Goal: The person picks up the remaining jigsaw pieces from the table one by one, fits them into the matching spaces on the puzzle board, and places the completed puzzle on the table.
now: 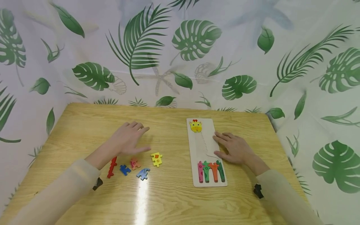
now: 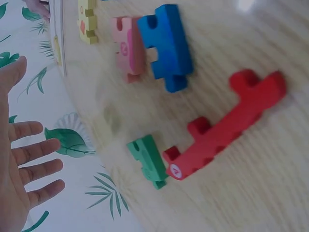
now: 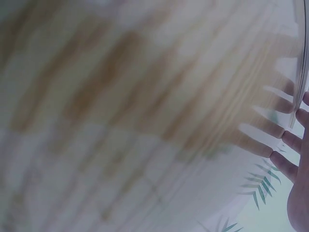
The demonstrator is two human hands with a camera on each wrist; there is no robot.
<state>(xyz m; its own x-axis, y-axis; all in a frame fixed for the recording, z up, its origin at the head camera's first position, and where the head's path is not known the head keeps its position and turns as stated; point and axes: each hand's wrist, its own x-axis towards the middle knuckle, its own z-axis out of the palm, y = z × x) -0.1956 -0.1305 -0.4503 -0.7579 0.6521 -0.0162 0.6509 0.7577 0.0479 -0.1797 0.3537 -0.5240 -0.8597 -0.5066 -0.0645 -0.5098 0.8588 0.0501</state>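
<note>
My left hand [image 1: 129, 139] hovers above the table with fingers spread, holding nothing. Near it lie loose puzzle pieces: a long red piece [image 1: 112, 167], a blue piece [image 1: 125, 169], a pink piece [image 1: 135, 163], a glare-lit bluish piece [image 1: 143, 173] and a yellow piece [image 1: 157, 159]. The left wrist view also shows a green piece [image 2: 149, 159], hidden from the head view. My right hand [image 1: 234, 148] rests at the right edge of a white puzzle board [image 1: 198, 147], fingertips touching it. The board carries a yellow giraffe head [image 1: 196, 126] at its top and several coloured leg pieces [image 1: 215, 173] at its bottom.
The wooden table [image 1: 174, 200] ends at a leaf-patterned white cloth [image 1: 157, 47] behind and at the sides. A strip of glare crosses the table's front. Between head and legs, the board shows a thin outline.
</note>
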